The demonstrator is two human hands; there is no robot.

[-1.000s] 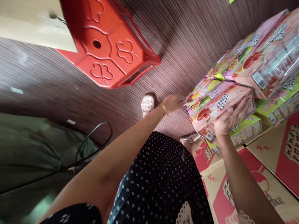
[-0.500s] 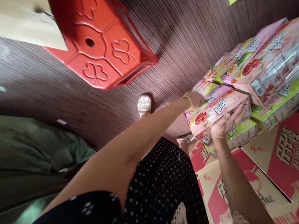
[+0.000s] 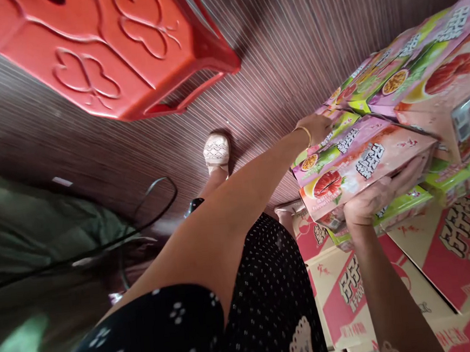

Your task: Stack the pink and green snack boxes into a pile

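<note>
We hold a pink drink multipack [image 3: 360,166] atop a green multipack [image 3: 400,206] stacked on red cartons [image 3: 464,245]: our right hand [image 3: 377,197] grips its near edge, our left hand [image 3: 316,129] clasps its far end. A red stool [image 3: 99,51] stands nearby.

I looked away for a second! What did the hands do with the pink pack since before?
The left hand slid from the pink pack's near corner onto its far edge. The right hand kept its grip underneath. The pack looks raised a little off the green pack. The red stool and cartons stayed put.
</note>
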